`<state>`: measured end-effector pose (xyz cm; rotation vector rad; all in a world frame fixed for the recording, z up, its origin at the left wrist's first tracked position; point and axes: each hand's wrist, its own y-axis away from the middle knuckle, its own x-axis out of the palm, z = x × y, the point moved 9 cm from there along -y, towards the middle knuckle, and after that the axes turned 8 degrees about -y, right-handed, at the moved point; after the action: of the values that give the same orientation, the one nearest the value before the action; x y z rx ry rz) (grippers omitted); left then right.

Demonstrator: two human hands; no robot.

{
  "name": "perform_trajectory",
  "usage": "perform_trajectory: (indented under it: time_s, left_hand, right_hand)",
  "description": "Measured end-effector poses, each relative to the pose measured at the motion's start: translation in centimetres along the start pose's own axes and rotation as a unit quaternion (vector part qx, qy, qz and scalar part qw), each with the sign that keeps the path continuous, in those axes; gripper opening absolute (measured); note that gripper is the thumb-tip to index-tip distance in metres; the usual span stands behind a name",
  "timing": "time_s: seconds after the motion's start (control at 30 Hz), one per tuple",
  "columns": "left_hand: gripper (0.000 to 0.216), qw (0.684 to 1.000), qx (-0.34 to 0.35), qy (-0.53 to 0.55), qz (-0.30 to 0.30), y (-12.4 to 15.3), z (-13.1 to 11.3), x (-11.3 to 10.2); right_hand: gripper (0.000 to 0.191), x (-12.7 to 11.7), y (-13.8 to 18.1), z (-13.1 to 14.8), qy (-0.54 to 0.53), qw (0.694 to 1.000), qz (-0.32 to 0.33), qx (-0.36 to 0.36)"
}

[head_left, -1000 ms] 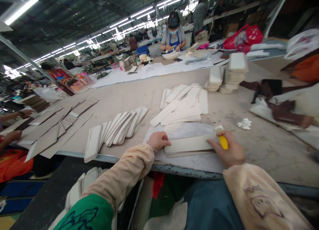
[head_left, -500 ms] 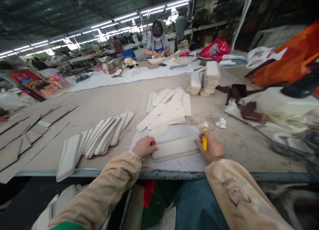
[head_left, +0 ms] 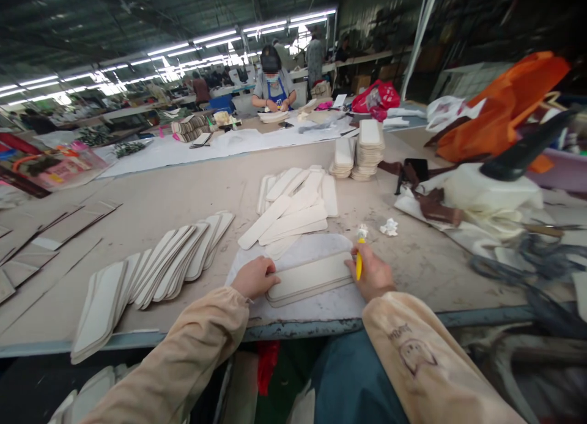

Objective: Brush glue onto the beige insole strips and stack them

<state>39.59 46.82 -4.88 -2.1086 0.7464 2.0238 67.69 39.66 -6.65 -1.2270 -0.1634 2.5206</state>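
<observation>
A small stack of long white panels (head_left: 309,277) with rounded corners lies on a white sheet (head_left: 337,308) at the table's front edge. My left hand (head_left: 257,277) is closed at the stack's left end, its thumb and fingertips on the top panel. At the right end, my right hand (head_left: 373,271) touches the panel with its fingertips. A yellow-handled tool (head_left: 359,268) with a whitish tip is held in that same hand; its kind is unclear. Just beyond the stack is a loose pile of similar white strips (head_left: 293,213).
Overlapping white panels (head_left: 169,265) fan out to the left. Taller panel stacks (head_left: 368,145) stand behind, right of centre. Crumpled white scrap (head_left: 389,227) lies right of my hand. Farther right sit a whitish container (head_left: 495,188) and an orange bag (head_left: 499,118). A co-worker (head_left: 275,87) works across the table.
The view has swung a little to the right, so everything sits farther left in the picture. Both hands stay at the ends of the panel stack.
</observation>
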Motion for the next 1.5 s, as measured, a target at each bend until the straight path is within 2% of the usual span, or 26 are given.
perform_trajectory:
  time_s: [0.17,0.3,0.53,0.7,0.77,0.87,0.97,1.07,1.3,1.4,1.5]
  left_hand:
    - [0.015,1.0,0.005,-0.014,0.011,-0.2,-0.2,-0.1]
    - [0.014,0.999,0.004,-0.02,0.028,-0.3,-0.3,0.0]
    - [0.015,0.999,0.003,-0.019,0.04,-0.5,-0.4,0.0]
    - [0.015,0.999,0.003,-0.017,0.044,-0.2,-0.6,-0.1]
    - [0.015,0.999,0.0,-0.017,0.047,-0.2,-0.7,-0.1]
    - [0.014,0.999,-0.003,-0.019,0.05,-0.2,-0.8,-0.2]
    - [0.015,0.998,-0.002,-0.021,0.053,-0.4,-0.8,-0.2]
    - [0.014,0.998,0.0,-0.019,0.056,-0.5,-0.8,-0.1]
    - [0.012,1.0,-0.005,0.023,0.02,-0.6,-0.4,0.1]
    - [0.01,0.992,0.015,0.127,-0.012,0.0,-0.7,-0.2]
    - [0.013,0.949,0.027,0.307,-0.061,0.7,-1.0,-1.7]
  right_hand:
    - [0.019,-0.1,0.0,-0.4,-0.003,1.0,-0.021,0.018]
    - [0.019,0.2,-0.3,-0.4,0.012,0.999,-0.001,0.031]
    - [0.016,0.3,-0.5,0.1,0.03,0.999,0.011,0.0]
    - [0.016,0.3,0.1,2.3,0.014,0.995,0.034,-0.096]
    - [0.014,1.2,0.8,4.2,-0.01,0.983,0.074,-0.167]
    - [0.015,2.8,2.5,7.0,-0.055,0.949,0.157,-0.267]
    - [0.017,3.5,3.5,7.6,-0.086,0.932,0.199,-0.292]
    - [0.02,3.0,3.1,6.3,-0.078,0.946,0.169,-0.264]
    - [0.021,0.6,1.3,1.6,-0.004,0.983,0.035,-0.18]
    - [0.021,-1.2,1.0,0.8,-0.033,0.986,-0.03,-0.162]
    - [0.024,-2.8,0.9,0.9,-0.111,0.981,-0.059,-0.146]
